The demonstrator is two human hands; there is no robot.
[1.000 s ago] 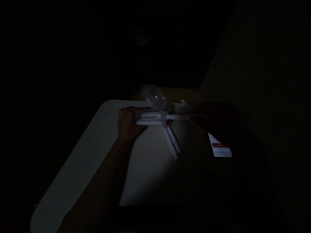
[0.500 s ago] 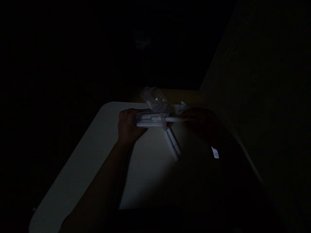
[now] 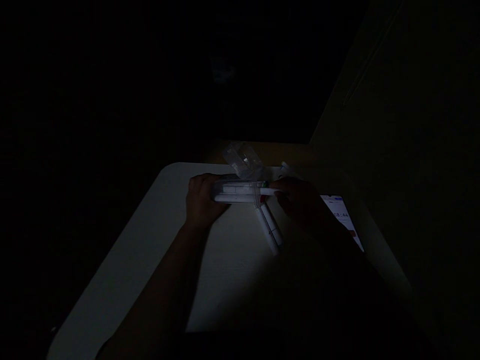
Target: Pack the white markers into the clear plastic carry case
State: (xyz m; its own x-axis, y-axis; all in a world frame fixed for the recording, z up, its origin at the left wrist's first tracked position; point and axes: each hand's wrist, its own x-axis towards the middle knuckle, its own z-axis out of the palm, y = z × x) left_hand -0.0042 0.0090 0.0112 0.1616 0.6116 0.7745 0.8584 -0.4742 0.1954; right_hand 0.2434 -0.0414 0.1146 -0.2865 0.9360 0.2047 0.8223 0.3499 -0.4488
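In dim light, my left hand (image 3: 202, 201) is wrapped round the closed end of a clear plastic case (image 3: 236, 178) lying on its side on the table. Several white markers (image 3: 234, 198) lie inside it; a red end and a green end show at its mouth. The case's clear lid (image 3: 243, 161) hangs open at the back. My right hand (image 3: 300, 201), mostly in shadow, pinches the outer end of a white marker (image 3: 267, 191) whose other end is inside the case. Two more white markers (image 3: 268, 229) lie slanting on the table just in front of the mouth.
A lit phone (image 3: 342, 216) lies beside my right forearm, partly covered by it. A small pale object (image 3: 285, 166), too dark to name, sits behind my right hand. The white table (image 3: 150, 240) has a rounded far left corner; a wall (image 3: 405, 165) runs along the right.
My right hand has moved left towards the case, and the marker in it has slid deeper inside. More of the phone's screen shows. My left hand keeps its hold on the case.
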